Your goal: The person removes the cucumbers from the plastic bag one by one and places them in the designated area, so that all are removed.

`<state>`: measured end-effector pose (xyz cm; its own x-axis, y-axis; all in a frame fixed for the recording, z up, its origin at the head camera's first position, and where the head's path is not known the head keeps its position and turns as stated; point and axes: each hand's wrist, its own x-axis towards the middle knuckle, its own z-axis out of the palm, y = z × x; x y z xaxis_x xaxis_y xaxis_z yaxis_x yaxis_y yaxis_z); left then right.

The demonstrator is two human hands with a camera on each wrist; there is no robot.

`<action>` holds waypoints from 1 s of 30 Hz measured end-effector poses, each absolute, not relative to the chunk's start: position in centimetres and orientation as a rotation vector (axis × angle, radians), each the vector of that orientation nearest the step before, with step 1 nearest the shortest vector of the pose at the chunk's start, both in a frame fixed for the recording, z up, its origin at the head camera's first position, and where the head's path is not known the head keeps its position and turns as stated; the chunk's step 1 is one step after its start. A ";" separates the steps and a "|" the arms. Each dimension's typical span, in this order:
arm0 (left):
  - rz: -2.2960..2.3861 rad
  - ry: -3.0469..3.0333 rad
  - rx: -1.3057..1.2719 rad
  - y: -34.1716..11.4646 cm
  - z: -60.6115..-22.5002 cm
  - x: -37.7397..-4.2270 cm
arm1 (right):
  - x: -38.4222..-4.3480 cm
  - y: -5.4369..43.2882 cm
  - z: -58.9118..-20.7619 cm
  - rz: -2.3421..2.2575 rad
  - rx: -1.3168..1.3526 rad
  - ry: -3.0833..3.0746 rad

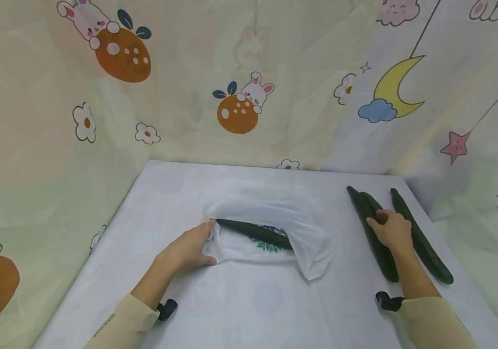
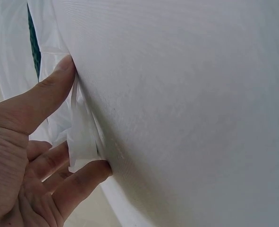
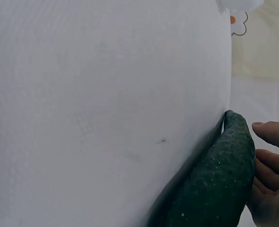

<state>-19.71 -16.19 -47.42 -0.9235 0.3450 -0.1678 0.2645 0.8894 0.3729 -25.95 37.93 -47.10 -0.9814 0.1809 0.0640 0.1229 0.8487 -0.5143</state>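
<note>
A white plastic bag (image 1: 270, 198) with a green print lies on the table, a dark green cucumber (image 1: 253, 231) showing in its opening. My left hand (image 1: 189, 246) touches the bag's left end, thumb and fingers spread apart; the bag's edge runs between them in the left wrist view. On the right, my right hand (image 1: 393, 230) reaches over a middle cucumber (image 1: 371, 201), which is partly hidden beneath it. Another cucumber (image 1: 375, 240) lies just left of it. In the right wrist view, the thumb stands apart from the fingers beside a cucumber (image 3: 215, 179).
A further cucumber (image 1: 423, 237) lies right of my right hand, near the table's right side. The white-covered table (image 1: 257, 310) backs onto a printed cloth (image 1: 179, 106) that also rises at both sides. Dark wrist devices (image 1: 168, 309) sit at both cuffs.
</note>
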 end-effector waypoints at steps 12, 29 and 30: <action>0.523 2.827 0.440 -16.0 -47.6 -19.5 | -25.7 36.9 -46.5 0.788 -0.181 -2.823; 0.510 2.840 0.453 -16.0 -47.7 -19.5 | -24.6 33.8 -44.3 0.807 0.026 -2.738; 0.505 2.843 0.454 -16.0 -47.7 -19.5 | -24.5 33.4 -44.0 0.818 0.045 -2.728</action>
<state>-19.48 -16.05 -47.66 -0.9287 0.3358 -0.1576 0.2610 0.8934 0.3658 -24.52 33.45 -44.00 -0.9569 0.0530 0.2856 -0.1128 0.8381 -0.5337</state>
